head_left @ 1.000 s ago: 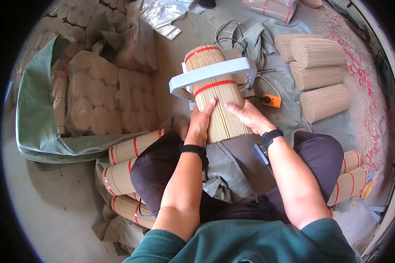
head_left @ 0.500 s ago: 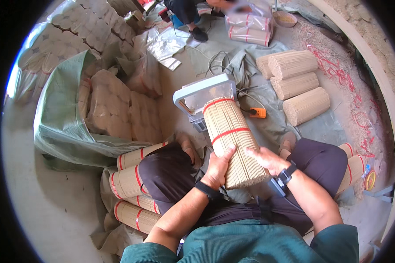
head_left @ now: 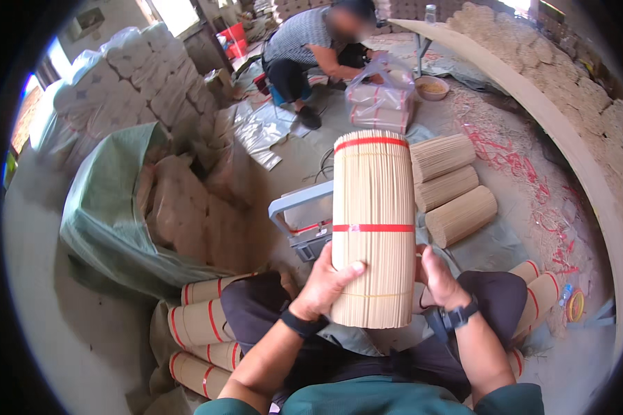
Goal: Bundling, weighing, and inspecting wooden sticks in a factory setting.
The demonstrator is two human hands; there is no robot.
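Observation:
Upright in front of me stands a thick bundle of thin wooden sticks (head_left: 372, 187), bound by a red band near its top and another round its middle. My left hand (head_left: 325, 280) grips its lower left side, thumb across the front. From the right, my right hand (head_left: 437, 277) clasps the lower side, its fingers partly hidden behind the sticks. Behind the bundle, partly covered by it, is a grey frame-shaped device (head_left: 303, 211) on the floor.
Unbanded stick bundles (head_left: 462, 216) lie on a tarp at right. Red-banded bundles (head_left: 197, 323) are piled by my left leg, others (head_left: 538, 299) by my right. A green sack (head_left: 107, 200) stands left. Ahead, a person (head_left: 311, 52) crouches at a clear bag of bundles (head_left: 379, 104).
The bundle has come up from leaning over the grey device to a more upright position, held in both hands. My view has lifted, showing more of the crouching person.

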